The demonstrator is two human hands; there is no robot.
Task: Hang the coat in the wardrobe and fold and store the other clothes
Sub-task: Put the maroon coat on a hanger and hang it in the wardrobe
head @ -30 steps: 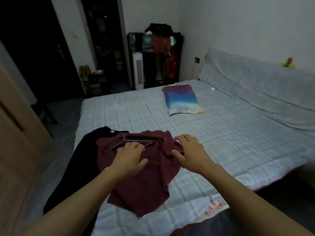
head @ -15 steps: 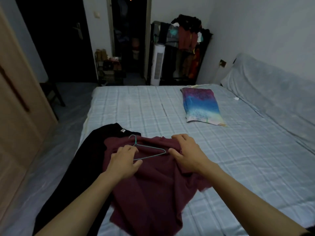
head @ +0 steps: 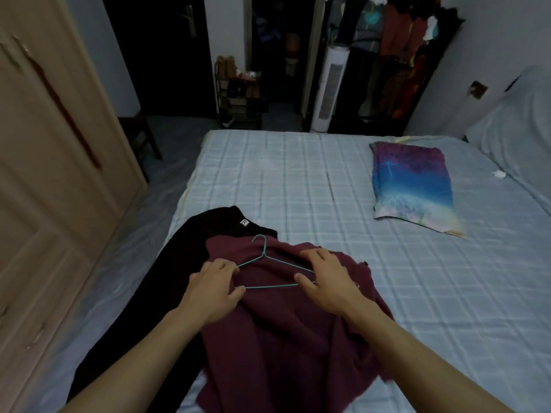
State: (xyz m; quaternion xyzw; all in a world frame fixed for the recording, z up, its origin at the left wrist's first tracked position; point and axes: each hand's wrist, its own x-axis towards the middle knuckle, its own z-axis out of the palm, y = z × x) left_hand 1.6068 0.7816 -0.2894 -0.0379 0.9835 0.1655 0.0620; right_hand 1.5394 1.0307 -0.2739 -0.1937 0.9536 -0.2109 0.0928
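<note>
Left hand [head: 213, 289]: your fingers are curled and your thumb is pinched in on the left corner of the teal wire hanger [head: 269, 287].

Right hand [head: 325, 281]: it closes over the hanger's right end, fingers across the upper arm and thumb at the bottom bar. That corner is hidden under your palm.

A grip at both ends likely steadies the thin wire, so you can work each shoulder into the cloth without it twisting.

The hanger lies flat on the upper part of the maroon garment [head: 283, 338], hook pointing away from you. It sits on top of the fabric and is not yet inside it. I judge this to be the coat, at the threading step. Its lower part drapes over the near edge of the bed [head: 298, 180].

The black garment [head: 185, 263] lies partly under the maroon one on its left, unfolded, with its neck label showing. It is probably next for folding.

A pillow [head: 413, 186] lies well apart on the right.

Containers:
- The wardrobe [head: 44, 144] on your left shows pale wooden doors. They look closed, so its contents are unseen. You will likely need a free hand to open it.
- The open clothes rack [head: 393, 55] at the far wall is crowded with hanging clothes, and a tower fan [head: 329, 84] stands just beside it.
- The shoe rack [head: 238, 93] is near the doorway. It is too dim to tell what is on its shelves.
</note>
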